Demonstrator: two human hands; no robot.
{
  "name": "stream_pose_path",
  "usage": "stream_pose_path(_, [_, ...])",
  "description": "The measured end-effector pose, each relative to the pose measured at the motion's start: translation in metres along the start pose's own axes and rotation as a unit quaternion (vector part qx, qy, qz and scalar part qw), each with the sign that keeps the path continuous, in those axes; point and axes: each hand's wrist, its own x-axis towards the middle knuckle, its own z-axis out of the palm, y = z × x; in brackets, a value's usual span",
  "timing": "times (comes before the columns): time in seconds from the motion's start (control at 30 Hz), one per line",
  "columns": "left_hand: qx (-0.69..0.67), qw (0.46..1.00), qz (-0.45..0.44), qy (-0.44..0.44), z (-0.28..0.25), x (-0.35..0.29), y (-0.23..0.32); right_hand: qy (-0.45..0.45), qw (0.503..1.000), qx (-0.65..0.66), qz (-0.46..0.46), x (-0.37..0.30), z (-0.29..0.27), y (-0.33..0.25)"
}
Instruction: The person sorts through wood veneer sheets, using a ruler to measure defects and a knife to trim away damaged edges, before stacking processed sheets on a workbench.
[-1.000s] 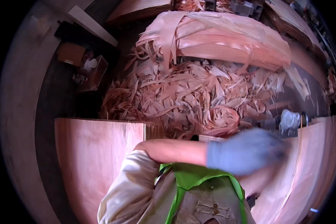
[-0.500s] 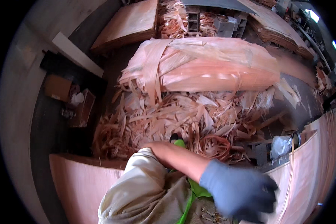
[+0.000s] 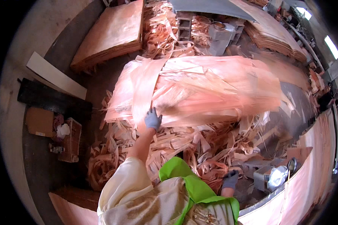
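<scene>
In a grey glove, my left hand [image 3: 153,119] reaches forward to the near edge of a large pile of pinkish wood veneer sheets [image 3: 214,88]. Its fingers are stretched out and apart, touching the pile beside a broad veneer strip [image 3: 144,88] that lies across the left part of the pile. My right hand [image 3: 230,180], gloved in grey with dark fingertips, is low at the right, next to a coil of reddish strips [image 3: 213,168]. How its fingers are set is too small and dark to make out.
Loose veneer scraps [image 3: 169,144] cover the floor before the pile. Veneer stacks stand at far left [image 3: 109,32] and far right [image 3: 276,33]. Grey blocks [image 3: 264,176] and a clear plastic bag [image 3: 278,177] lie near right. Leftward are a cardboard box [image 3: 40,122] and a pale board [image 3: 56,76].
My left arm has swung from across my body at the right out to the pile's near edge. My right hand has come into sight. The view has shifted.
</scene>
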Motion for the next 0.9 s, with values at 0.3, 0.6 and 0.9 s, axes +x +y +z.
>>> stream_pose_path(0.3, [0.104,0.988,-0.103,0.046,-0.003,0.099,-0.032,0.252,0.462,-0.839,-0.136,-0.050,-0.013,-0.030])
stream_pose_path(0.6, [-0.070,0.996,-0.021,-0.044,-0.053,0.130,-0.119,0.192,0.188,-0.892,-0.363,-0.022,-0.050,-0.021])
stream_pose_path(0.9, [-0.728,0.682,0.052,-0.035,-0.239,0.182,-0.003,0.185,0.189,-0.885,-0.382,-0.023,-0.069,-0.013])
